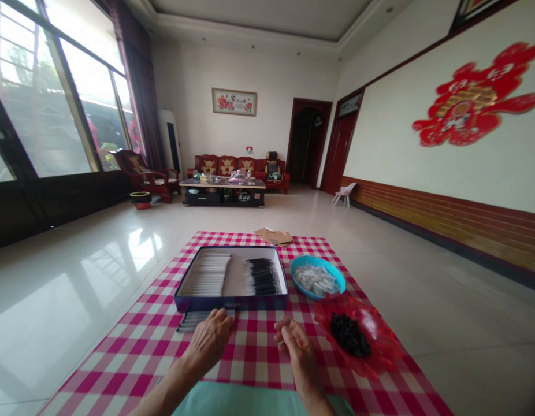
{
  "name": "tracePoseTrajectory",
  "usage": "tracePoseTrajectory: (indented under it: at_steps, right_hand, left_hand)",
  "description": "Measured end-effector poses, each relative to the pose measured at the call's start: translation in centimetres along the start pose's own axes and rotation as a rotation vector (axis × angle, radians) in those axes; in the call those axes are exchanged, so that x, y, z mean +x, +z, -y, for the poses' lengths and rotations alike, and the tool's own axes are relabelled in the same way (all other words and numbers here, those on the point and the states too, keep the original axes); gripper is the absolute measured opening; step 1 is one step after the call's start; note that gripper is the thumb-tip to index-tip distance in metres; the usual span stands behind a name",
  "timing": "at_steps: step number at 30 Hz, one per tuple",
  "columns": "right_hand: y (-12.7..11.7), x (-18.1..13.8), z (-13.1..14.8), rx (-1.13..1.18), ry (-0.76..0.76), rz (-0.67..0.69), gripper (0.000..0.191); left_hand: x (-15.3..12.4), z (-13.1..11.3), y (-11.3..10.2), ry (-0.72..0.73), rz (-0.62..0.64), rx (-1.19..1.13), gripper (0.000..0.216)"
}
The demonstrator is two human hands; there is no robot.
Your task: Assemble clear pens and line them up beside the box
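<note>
Left hand point(209, 341) is palm down just in front of the box point(230, 301), fingers pressed together, tips near its front wall and over a few dark sticks point(198, 320) lying on the cloth point(98, 358). No visible grip on anything. Right hand point(297, 353) is just right of the left, not touching it, fingers curled and bunched toward the thumb. Seems empty, though something small could be hidden in the curl; can't tell from this view.

Box is shallow, dark blue, sits flat on the checked pink-and-white cloth. White sticks point(204, 274) are lined up in its left part, black sticks point(261, 276) in its right part. Blue bowl point(303, 263) of white pieces point(315, 279) is beside the box on the right. Red dish point(378, 341) of black bits point(349, 334) is nearer the right hand, touching or just overlapping the bowl's edge. Flat cardboard point(274, 235) lies at the cloth's far edge.

Beyond, on a tiled floor point(68, 300): coffee table point(222, 184) with assorted items, red sofa point(237, 167) behind it, armchair point(144, 176) by the window point(42, 92). Red paper-cut point(471, 95) on right wall.
</note>
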State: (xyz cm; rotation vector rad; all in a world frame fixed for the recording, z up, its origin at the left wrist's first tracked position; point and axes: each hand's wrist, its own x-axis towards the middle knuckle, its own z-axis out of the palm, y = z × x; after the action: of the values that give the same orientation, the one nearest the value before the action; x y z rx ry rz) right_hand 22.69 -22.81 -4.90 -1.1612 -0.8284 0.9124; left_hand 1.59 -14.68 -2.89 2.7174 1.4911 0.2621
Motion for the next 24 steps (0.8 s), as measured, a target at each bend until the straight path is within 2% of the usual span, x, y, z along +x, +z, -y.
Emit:
tracePoseTrajectory:
  at_steps: [4, 7, 10, 13, 17, 20, 24]
  right_hand:
    - [-0.4, 0.4, -0.8, -0.022, 0.017, 0.002, 0.040]
    - [-0.5, 0.7, -1.4, -0.033, 0.039, 0.001, 0.041]
    - [-0.6, 0.9, -1.9, -0.021, 0.054, -0.002, 0.045]
    - [-0.7, 0.9, -2.0, 0.007, 0.081, -0.006, 0.048]
    - [-0.5, 0.7, -2.1, 0.000, 0.073, 0.004, 0.047]
    - [0.1, 0.3, -2.2, 0.005, 0.042, -0.055, 0.046]
    - [0.9, -0.1, -2.2, 0.018, 0.043, -0.140, 0.048]
  left_hand:
    - [0.4, -0.8, -0.3, 0.044, -0.014, -0.018, 0.019]
    - [0.9, -0.4, -1.3, 0.045, -0.043, -0.017, 0.019]
    - [2.0, 1.2, -3.0, -0.013, -0.085, 0.008, 0.021]
    - [3.9, 3.5, -4.8, -0.076, -0.068, 0.038, 0.021]
    - [6.3, 5.8, -6.5, -0.034, 0.005, 0.032, 0.019]
    - [8.1, 6.6, -6.9, -0.025, 0.049, 0.039, 0.013]
    - [10.5, 7.5, -6.2, -0.100, 0.013, 0.086, 0.019]
